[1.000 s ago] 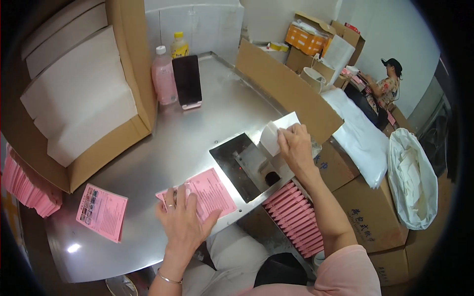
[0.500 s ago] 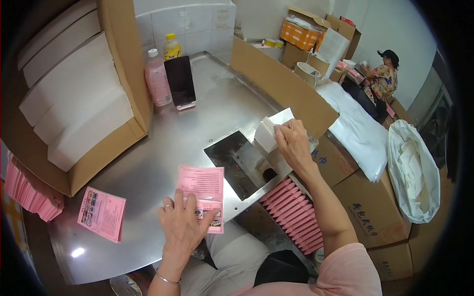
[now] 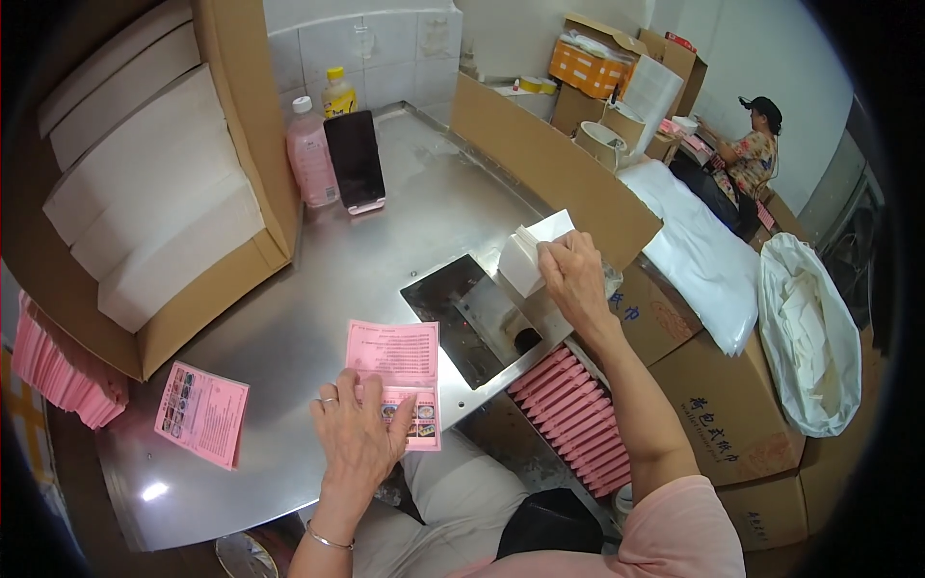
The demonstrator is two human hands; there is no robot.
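Observation:
My left hand (image 3: 358, 429) lies flat over an unfolded pink printed folder (image 3: 393, 349) at the near edge of the metal table. Its fingers are stretched out and rest on the lower half, where small coloured pictures show beside the thumb. Farther right, my right hand (image 3: 572, 279) is closed in a fist on a small stack of white folded paper (image 3: 521, 265). This paper is above the right edge of a rectangular opening (image 3: 467, 313) in the table. A second pink folder (image 3: 201, 412), folded over, lies left of my left hand.
A carton of white paper stacks (image 3: 164, 207) stands at the left, with bundled pink folders (image 3: 63, 361) beside it. A phone (image 3: 355, 159) and bottles (image 3: 310, 154) stand behind. Packed pink pieces (image 3: 568, 419) sit below the table's right edge. A cardboard panel (image 3: 549, 169) borders the table; a person (image 3: 752, 154) sits beyond.
Both hands have hardly moved. The pink folder under my left hand lies slightly flatter, with more of its pictures showing by the thumb. The view has shifted a little.

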